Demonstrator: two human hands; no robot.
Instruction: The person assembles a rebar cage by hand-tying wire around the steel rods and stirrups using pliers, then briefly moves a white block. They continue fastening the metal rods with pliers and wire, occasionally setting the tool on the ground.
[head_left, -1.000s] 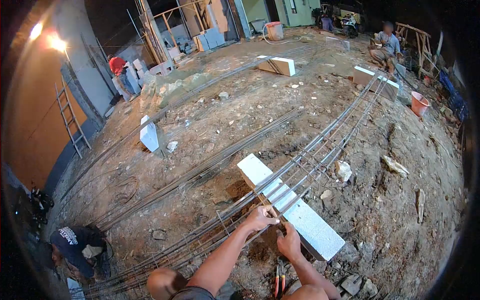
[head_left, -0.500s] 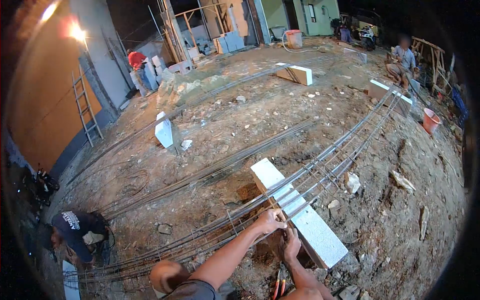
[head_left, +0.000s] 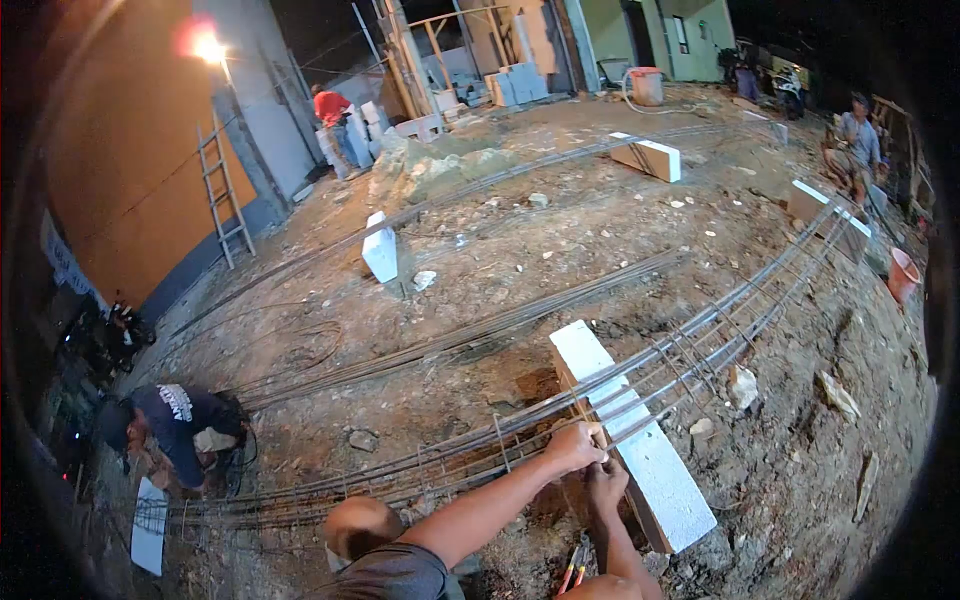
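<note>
My left hand (head_left: pixel 578 446) is closed in a pinch at the lower edge of the rebar cage (head_left: pixel 505 440), beside a white block (head_left: pixel 655 478). Just below it my right hand (head_left: pixel 605 485) has its fingers bent up close to the left fingertips. Whatever is pinched between them is too small to make out. The long cage of steel bars with stirrups rests across the block. Pliers (head_left: pixel 574 568) with red-orange handles lie on the ground below my right hand, near my legs.
A co-worker (head_left: pixel 180 425) crouches at the cage's left end by another white block (head_left: pixel 149 528). Loose bars (head_left: pixel 450 335) lie behind the cage. Other people (head_left: pixel 335 115) are farther back. A red bucket (head_left: pixel 903 275), stones and a ladder (head_left: pixel 226 195) stand around.
The view has swung left, so the scene sits farther right. Both my hands remain together at the same spot by the block. The co-worker at left bends lower beside the cage's end.
</note>
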